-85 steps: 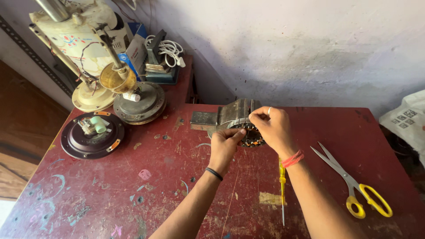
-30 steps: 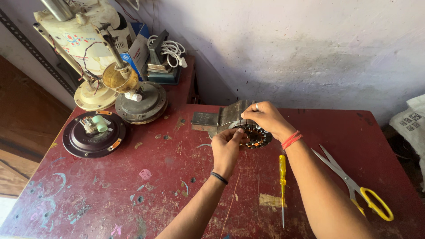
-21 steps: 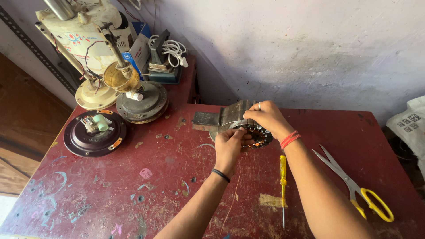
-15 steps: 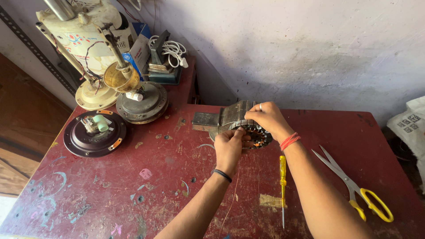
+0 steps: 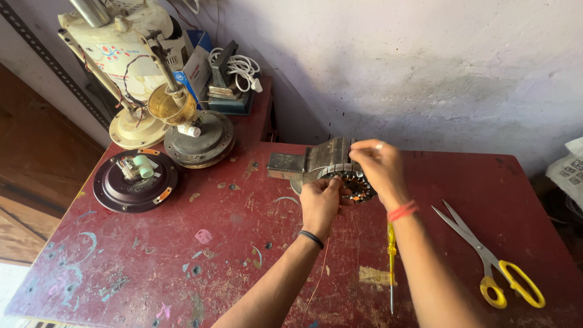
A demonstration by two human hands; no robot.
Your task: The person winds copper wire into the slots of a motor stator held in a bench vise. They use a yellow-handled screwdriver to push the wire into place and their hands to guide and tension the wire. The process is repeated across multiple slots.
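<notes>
Both hands pinch at the motor core sitting mid-table: left hand at its 7 o'clock edge, right hand at 2 o'clock. It looks heavy and stiff; its fine wire seems fragile, so grip the metal rim.

A blue and white cardboard box stands at the far left corner of the table, tilted among the fan parts, its white face turned toward the table's middle; a white printed paper or package with small black square patterns lies just off the table's right edge, only partly in view; no screens or signs show.
</notes>
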